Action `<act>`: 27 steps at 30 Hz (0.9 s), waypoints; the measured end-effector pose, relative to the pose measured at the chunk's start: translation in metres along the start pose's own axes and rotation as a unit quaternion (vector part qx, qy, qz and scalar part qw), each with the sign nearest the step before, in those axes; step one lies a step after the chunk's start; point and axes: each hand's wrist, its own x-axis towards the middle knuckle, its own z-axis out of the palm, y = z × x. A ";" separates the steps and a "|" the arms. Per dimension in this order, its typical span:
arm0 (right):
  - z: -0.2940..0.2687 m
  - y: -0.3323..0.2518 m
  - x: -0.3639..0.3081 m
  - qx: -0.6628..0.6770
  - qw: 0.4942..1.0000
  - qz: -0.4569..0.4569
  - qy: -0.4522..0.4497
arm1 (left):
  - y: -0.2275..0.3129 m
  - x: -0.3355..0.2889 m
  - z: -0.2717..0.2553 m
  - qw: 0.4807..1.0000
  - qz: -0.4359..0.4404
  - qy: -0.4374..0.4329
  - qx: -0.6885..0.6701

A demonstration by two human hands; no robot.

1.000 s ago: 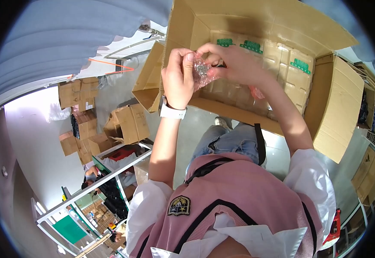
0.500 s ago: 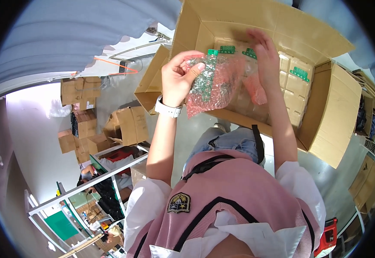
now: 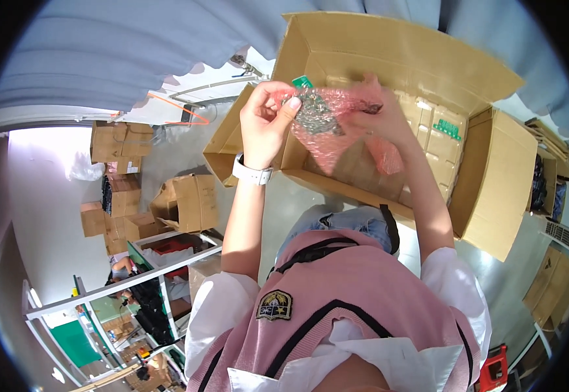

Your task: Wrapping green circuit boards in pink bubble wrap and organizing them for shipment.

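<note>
My left hand (image 3: 263, 127), with a white watch at the wrist, pinches a pink bubble-wrap sheet or bag (image 3: 327, 147) between thumb and fingers. Inside the wrap is a green circuit board (image 3: 302, 81); its top end sticks out above my thumb. At the wrap's right side, my right hand (image 3: 392, 121) is closed on the film, somewhat blurred, with its fingertips partly covered. Both hands are above an open cardboard box (image 3: 395, 42). Another pink bubble-wrap piece (image 3: 385, 157) lies in the box below my right hand. Farther right, a green board (image 3: 448, 129) rests on a clear plastic tray (image 3: 428, 157).
The box's right flap (image 3: 503, 189) folds outward near my right forearm. Blue-grey curtains (image 3: 134, 59) hang behind. Several cardboard cartons (image 3: 190, 202) stand at the left, near a white-framed rack (image 3: 121, 287) with a person beyond it. A red case (image 3: 493, 369) is at the lower right.
My right hand has come down from its raised, open pose and taken hold of the wrap's right side. The wrap is now drawn across and tilted, and the board inside leans.
</note>
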 end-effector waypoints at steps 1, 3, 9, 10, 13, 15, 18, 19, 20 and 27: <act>0.003 -0.031 -0.002 -0.096 0.993 -0.059 0.038 | 0.004 -0.002 -0.006 1.000 0.003 -0.003 -0.003; 0.009 -0.077 0.000 -0.195 0.971 -0.124 0.064 | 0.006 -0.004 -0.019 0.999 0.024 0.006 -0.020; 0.012 -0.173 -0.001 -0.358 0.907 -0.221 0.000 | 0.053 0.016 -0.011 0.980 0.157 0.031 -0.121; 0.014 -0.184 -0.001 -0.406 0.884 -0.233 0.001 | 0.055 0.022 -0.012 0.986 0.131 0.065 -0.083; 0.009 -0.209 -0.003 -0.441 0.856 -0.270 0.019 | 0.074 0.029 -0.012 0.972 0.174 0.012 -0.160; 0.008 -0.219 -0.003 -0.427 0.854 -0.296 0.032 | 0.079 0.036 -0.010 0.961 0.212 0.000 -0.180; 0.014 -0.230 -0.007 -0.484 0.832 -0.270 0.008 | 0.081 0.052 -0.007 0.948 0.229 0.024 -0.218; 0.015 -0.236 -0.010 -0.446 0.860 -0.248 0.023 | 0.081 0.054 -0.002 0.947 0.233 0.022 -0.220; 0.015 -0.241 -0.011 -0.407 0.885 -0.225 0.037 | 0.080 0.054 0.004 0.927 0.230 0.036 -0.294; 0.017 -0.236 0.000 -0.358 0.908 -0.217 -0.030 | 0.024 0.031 0.040 0.956 0.004 -0.088 -0.279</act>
